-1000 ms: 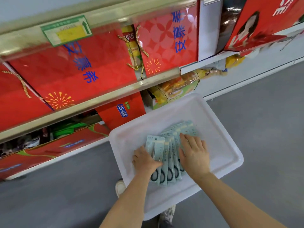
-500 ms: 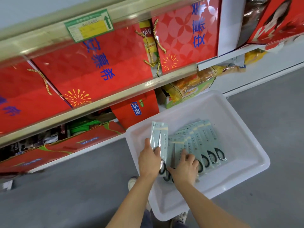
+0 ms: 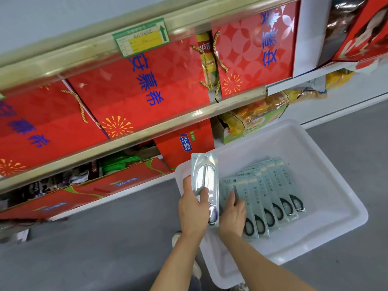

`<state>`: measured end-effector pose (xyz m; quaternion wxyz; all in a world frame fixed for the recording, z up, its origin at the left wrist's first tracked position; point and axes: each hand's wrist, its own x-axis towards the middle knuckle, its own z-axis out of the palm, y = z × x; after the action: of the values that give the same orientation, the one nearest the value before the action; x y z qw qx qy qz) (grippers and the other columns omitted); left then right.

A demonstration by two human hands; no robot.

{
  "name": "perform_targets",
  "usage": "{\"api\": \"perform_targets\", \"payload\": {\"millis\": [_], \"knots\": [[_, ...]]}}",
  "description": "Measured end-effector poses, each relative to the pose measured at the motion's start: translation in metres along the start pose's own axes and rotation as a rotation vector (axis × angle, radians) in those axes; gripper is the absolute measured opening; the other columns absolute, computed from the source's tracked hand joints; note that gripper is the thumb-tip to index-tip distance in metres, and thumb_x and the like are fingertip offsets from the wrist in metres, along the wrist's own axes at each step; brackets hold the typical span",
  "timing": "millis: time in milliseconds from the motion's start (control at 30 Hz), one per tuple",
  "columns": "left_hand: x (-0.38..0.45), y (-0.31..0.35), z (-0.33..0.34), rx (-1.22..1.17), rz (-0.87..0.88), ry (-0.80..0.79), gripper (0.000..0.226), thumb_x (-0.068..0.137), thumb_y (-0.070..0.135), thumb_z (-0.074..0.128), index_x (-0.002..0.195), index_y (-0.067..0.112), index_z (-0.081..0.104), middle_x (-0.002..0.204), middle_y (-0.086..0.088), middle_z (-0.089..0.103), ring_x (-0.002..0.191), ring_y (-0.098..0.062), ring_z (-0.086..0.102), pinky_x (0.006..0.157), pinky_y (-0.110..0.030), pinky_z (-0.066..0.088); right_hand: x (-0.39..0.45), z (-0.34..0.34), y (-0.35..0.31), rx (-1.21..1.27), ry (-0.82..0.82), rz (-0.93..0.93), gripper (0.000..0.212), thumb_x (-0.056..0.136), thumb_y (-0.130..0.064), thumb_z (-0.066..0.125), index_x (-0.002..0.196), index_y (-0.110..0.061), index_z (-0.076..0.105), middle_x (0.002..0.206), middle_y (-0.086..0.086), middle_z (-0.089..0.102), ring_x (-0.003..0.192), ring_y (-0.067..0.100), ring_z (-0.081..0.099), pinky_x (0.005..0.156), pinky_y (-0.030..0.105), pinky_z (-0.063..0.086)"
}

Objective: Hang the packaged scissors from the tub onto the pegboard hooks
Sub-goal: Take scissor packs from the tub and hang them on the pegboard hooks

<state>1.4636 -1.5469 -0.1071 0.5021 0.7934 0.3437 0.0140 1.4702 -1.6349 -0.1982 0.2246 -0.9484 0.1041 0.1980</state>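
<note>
The left hand (image 3: 194, 208) is gripping one scissors pack (image 3: 204, 175) upright over the left edge of the tub (image 3: 327, 185), likely for hanging; the right hand (image 3: 232, 215) is touching the fanned packs (image 3: 270, 192) inside, grip unclear.

The tub (image 3: 327, 181) stands before the shelves (image 3: 147, 131), scissor packs (image 3: 270, 198) fanned across its middle, one pack (image 3: 204, 177) upright above its left edge.

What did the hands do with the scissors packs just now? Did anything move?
The left hand gripped the leftmost pack and lifted it out of the fan, above the tub. The right hand slid toward the left end of the remaining packs and rests on them. Those packs stayed fanned in the tub.
</note>
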Motion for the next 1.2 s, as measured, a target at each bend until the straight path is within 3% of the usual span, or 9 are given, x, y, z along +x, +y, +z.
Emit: {"api": "perform_targets", "payload": {"millis": [133,267,367,534,634,834,967,1101,1201], "knots": [[-0.003,0.003,-0.012,-0.048,0.094,-0.007,0.057,0.096,0.018,0.054,0.141,0.045,0.032,0.125,0.013,0.061,0.098,-0.010,0.065,0.077,-0.028,0.057,-0.004,-0.013,0.003,0.091,-0.176,-0.143,0.085,0.085,0.004,0.047,0.154,-0.024,0.007,0.134,0.009,0.033,0.070,0.022,0.055,0.054,0.027,0.039],[-0.004,0.024,-0.023,-0.166,0.128,0.100,0.072,0.096,0.011,0.054,0.149,0.048,0.022,0.138,0.019,0.051,0.117,0.000,0.055,0.084,-0.014,0.052,0.001,-0.046,0.001,0.099,-0.157,-0.160,0.084,0.087,-0.008,0.052,0.153,-0.032,0.007,0.140,0.006,0.043,0.071,0.023,0.058,0.046,0.026,0.037],[0.000,0.051,-0.037,-0.243,0.186,0.195,0.075,0.094,0.009,0.057,0.150,0.045,0.024,0.142,0.014,0.050,0.125,-0.006,0.051,0.098,-0.028,0.050,0.001,-0.087,-0.014,0.160,-0.103,-0.227,0.075,0.090,-0.012,0.052,0.152,-0.035,0.016,0.134,0.006,0.050,0.079,0.028,0.061,0.056,0.031,0.046],[0.014,0.103,-0.075,-0.232,0.281,0.362,0.076,0.089,0.006,0.062,0.152,0.032,0.029,0.114,0.039,0.048,0.108,0.022,0.044,0.086,0.001,0.033,-0.005,-0.144,-0.044,0.268,0.025,-0.325,0.062,0.090,-0.014,0.056,0.145,-0.036,0.037,0.107,0.004,0.060,0.082,0.024,0.061,0.063,0.036,0.053],[0.019,0.126,-0.100,-0.245,0.334,0.407,0.075,0.088,0.006,0.062,0.152,0.029,0.030,0.113,0.045,0.043,0.106,0.026,0.043,0.086,0.002,0.032,-0.014,-0.173,-0.064,0.383,0.067,-0.390,0.063,0.089,-0.014,0.058,0.144,-0.038,0.038,0.098,0.002,0.059,0.079,0.022,0.061,0.061,0.036,0.053],[0.015,0.191,-0.157,-0.283,0.440,0.511,0.072,0.089,0.004,0.062,0.151,0.025,0.033,0.111,0.038,0.044,0.104,0.028,0.042,0.081,0.007,0.031,-0.029,-0.243,-0.142,0.576,0.171,-0.584,0.064,0.090,-0.013,0.060,0.143,-0.040,0.038,0.130,-0.001,0.058,0.117,0.019,0.054,0.084,0.027,0.045],[0.014,0.234,-0.200,-0.301,0.528,0.607,0.074,0.088,0.010,0.064,0.151,0.032,0.032,0.132,0.021,0.050,0.119,0.005,0.048,0.099,-0.008,0.034,-0.048,-0.292,-0.201,0.724,0.185,-0.718,0.061,0.092,-0.017,0.059,0.145,-0.039,0.036,0.134,-0.017,0.048,0.124,0.003,0.040,0.096,0.022,0.035],[0.015,0.269,-0.244,-0.341,0.590,0.660,0.073,0.091,0.013,0.062,0.152,0.034,0.029,0.107,0.053,0.045,0.105,0.022,0.046,0.092,-0.010,0.038,-0.073,-0.333,-0.249,0.886,0.213,-0.833,0.062,0.089,-0.013,0.062,0.144,-0.032,0.041,0.131,-0.021,0.047,0.122,-0.003,0.043,0.101,0.016,0.033],[0.018,0.294,-0.280,-0.361,0.626,0.728,0.074,0.088,0.016,0.063,0.150,0.039,0.031,0.101,0.054,0.047,0.104,0.008,0.053,0.095,-0.026,0.046,-0.091,-0.359,-0.280,0.957,0.203,-0.886,0.064,0.088,-0.011,0.060,0.143,-0.036,0.041,0.125,-0.026,0.048,0.118,-0.003,0.046,0.097,0.016,0.036]]}}
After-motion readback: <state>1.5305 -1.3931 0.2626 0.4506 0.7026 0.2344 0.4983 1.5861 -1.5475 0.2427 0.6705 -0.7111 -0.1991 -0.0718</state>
